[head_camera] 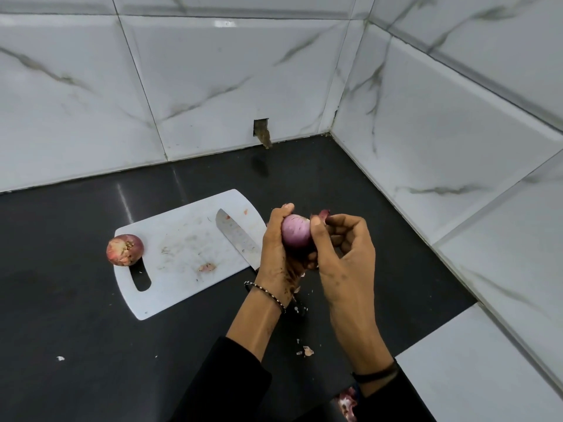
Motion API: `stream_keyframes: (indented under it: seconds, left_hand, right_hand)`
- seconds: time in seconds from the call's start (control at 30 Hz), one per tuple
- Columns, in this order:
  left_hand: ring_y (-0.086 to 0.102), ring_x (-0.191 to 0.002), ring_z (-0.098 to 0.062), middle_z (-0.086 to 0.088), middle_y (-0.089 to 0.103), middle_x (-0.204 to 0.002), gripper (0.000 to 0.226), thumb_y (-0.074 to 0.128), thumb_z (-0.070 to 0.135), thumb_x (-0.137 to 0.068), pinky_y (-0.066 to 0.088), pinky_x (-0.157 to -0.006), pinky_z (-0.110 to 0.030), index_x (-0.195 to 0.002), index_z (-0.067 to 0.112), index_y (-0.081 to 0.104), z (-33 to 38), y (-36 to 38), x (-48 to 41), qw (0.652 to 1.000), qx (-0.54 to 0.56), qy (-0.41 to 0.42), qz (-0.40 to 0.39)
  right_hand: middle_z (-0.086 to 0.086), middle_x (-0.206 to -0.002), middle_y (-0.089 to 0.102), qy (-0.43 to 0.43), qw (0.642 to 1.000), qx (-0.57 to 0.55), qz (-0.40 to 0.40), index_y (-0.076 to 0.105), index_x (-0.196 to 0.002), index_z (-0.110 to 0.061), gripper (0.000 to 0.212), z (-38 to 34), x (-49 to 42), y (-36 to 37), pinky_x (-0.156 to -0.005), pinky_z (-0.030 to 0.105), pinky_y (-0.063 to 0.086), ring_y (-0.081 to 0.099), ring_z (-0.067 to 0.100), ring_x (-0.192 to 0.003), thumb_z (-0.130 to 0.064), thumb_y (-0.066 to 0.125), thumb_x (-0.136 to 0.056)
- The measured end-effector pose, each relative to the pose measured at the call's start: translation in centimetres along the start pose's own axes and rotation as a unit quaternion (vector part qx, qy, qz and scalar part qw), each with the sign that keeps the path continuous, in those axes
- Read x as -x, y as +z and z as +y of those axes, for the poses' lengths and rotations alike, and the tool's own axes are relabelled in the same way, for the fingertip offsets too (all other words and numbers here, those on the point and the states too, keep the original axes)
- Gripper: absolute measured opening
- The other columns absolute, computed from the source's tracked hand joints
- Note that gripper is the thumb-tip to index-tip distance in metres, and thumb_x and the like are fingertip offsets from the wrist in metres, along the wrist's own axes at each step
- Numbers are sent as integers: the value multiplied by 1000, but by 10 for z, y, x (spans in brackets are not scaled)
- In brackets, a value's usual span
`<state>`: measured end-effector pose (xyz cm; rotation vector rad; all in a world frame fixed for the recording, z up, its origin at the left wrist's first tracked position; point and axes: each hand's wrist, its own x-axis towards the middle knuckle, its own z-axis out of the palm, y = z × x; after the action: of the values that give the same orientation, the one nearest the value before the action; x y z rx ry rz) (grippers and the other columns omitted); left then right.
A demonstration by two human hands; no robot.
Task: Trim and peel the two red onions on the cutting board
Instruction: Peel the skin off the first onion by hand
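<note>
So, from the left: the second red onion (125,249) sits on the handle end of the cutting board (182,236), just beside the slot, skin on and root end untrimmed (rough and pale, turned towards me). Near the board's middle lies a scrap of peel (207,267), and the knife (237,239) rests across its right edge, blade on the board, handle mostly hidden. Above that edge my left hand (275,257) has its fingers wrapped round the first onion (295,234), which is held in the air and shows smooth, pale purple flesh. My right hand (342,248) presses its thumb on that onion and pinches a flake of dark skin (323,214) against the curled forefinger. I judge this is the peeling step on onion one, nearly finished. Next I'd need to pull the flake clear, drop it, check the hidden side, then set this onion down and take the knife to the other
</note>
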<state>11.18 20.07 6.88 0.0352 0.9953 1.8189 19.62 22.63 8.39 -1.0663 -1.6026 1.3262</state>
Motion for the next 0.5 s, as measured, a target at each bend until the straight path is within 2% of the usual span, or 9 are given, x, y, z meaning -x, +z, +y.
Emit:
stream_keyframes:
  seconds: [0.1,0.23,0.37,0.47,0.5]
  left_hand:
    - [65,-61,-20,-9,69,-72,48,50,43,-96,54,-58,-28,-66,14,75,-3,-3,2,999,26,-9,-16]
    - [52,-44,-17,-12,62,-63,57,44,50,-95,42,-41,-20,-71,4,68,-3,-5,6,997,43,-53,-46]
    - [54,-47,-17,-14,60,-67,65,40,55,-98,47,-46,-21,-77,0,69,-5,-7,4,997,15,-62,-33]
    - [65,-59,-22,-16,67,-76,64,42,52,-99,57,-55,-27,-71,5,74,-7,-7,3,998,5,-57,-18]
    - [69,-66,-24,-17,70,-81,60,43,51,-99,59,-61,-31,-75,6,75,-6,-6,4,999,2,-53,-9]
  right_hand:
    - [-6,-95,67,36,999,-6,18,59,-101,-30,32,-7,-2,8,-72,37,62,69,12,-85,-56,69,-85]
    - [-1,-84,67,79,991,-101,39,62,-102,-16,29,-11,-5,0,-51,20,49,60,4,-59,-44,65,-95]
    - [-3,-72,62,72,993,-83,36,64,-101,-15,28,-5,-3,-6,-58,23,49,57,4,-58,-42,59,-99]
    - [-5,-83,70,27,999,-11,39,64,-97,-23,21,0,3,-5,-67,29,58,66,7,-70,-44,58,-99]
    - [-7,-87,70,7,999,17,42,63,-97,-26,19,1,4,-5,-72,31,59,67,7,-77,-44,58,-99]
